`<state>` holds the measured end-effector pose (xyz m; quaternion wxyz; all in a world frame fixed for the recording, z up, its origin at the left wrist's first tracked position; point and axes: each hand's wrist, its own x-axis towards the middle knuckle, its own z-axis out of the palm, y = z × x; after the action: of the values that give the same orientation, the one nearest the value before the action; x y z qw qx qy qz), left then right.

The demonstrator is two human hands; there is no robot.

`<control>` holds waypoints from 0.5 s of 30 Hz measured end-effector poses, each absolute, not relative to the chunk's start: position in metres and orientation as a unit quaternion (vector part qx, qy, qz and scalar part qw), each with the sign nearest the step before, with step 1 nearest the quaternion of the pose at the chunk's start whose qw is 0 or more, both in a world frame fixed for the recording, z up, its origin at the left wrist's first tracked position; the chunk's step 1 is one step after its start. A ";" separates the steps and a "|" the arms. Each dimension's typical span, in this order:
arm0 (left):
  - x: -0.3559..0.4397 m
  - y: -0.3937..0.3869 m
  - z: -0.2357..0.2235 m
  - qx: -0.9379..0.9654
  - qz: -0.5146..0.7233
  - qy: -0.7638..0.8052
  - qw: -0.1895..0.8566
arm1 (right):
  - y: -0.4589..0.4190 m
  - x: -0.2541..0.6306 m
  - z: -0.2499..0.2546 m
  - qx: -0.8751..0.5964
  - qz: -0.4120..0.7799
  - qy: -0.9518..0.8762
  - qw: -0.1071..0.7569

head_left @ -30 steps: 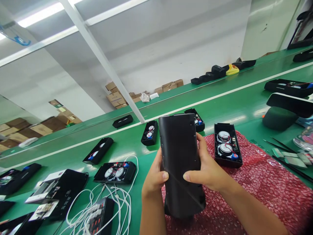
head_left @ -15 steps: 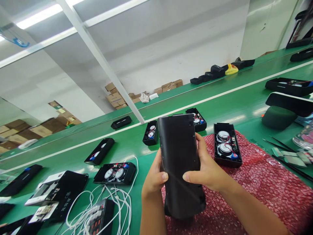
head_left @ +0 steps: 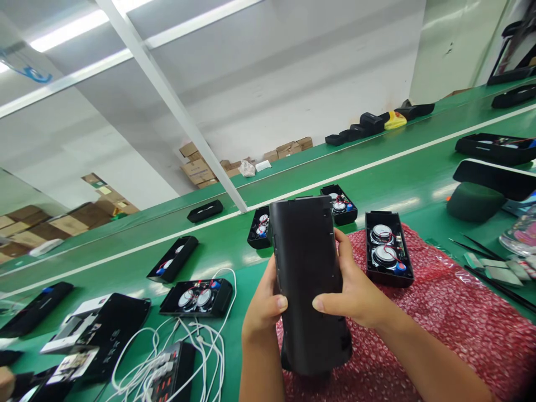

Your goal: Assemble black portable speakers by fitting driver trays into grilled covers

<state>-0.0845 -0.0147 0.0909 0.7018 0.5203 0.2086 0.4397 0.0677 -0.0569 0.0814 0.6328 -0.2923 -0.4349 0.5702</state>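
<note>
A black plastic speaker casing (head_left: 307, 279) stands roughly upright in both my hands, its smooth face towards me and its inside hidden. My left hand (head_left: 263, 304) grips its left edge, thumb pressed on the face. On the right edge, my right hand (head_left: 355, 285) holds it the same way, fingers wrapped round the side. Under the casing lies a red bubble-wrap sheet (head_left: 439, 324). Just right of my right hand, an open speaker housing (head_left: 389, 248) with two round drivers, red wires and a blue part rests on the wrap.
More open housings (head_left: 196, 297) sit on the green bench and belt (head_left: 226, 254). White cables (head_left: 209, 346) tangle around a power strip (head_left: 178, 374) at lower left. Tweezers (head_left: 481, 248) and pale foam pieces (head_left: 498, 271) lie right. Another person's hand (head_left: 6, 382) shows at the lower left edge.
My hands and the casing stay nearly still. Housings on the nearer belt have shifted right, while the black one on the far belt has slid left. Another person's hand shows more at lower left.
</note>
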 end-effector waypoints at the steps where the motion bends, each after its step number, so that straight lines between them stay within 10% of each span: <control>1: -0.084 -0.015 0.091 0.518 0.439 0.209 0.704 | -0.057 0.067 0.081 -0.292 0.569 -0.436 0.633; 15: -0.085 -0.015 0.090 0.510 0.443 0.201 0.709 | -0.058 0.067 0.084 -0.286 0.561 -0.445 0.637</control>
<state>-0.0852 -0.0147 0.0903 0.7094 0.5098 0.2009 0.4433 0.0668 -0.0582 0.0842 0.6366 -0.2860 -0.4450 0.5612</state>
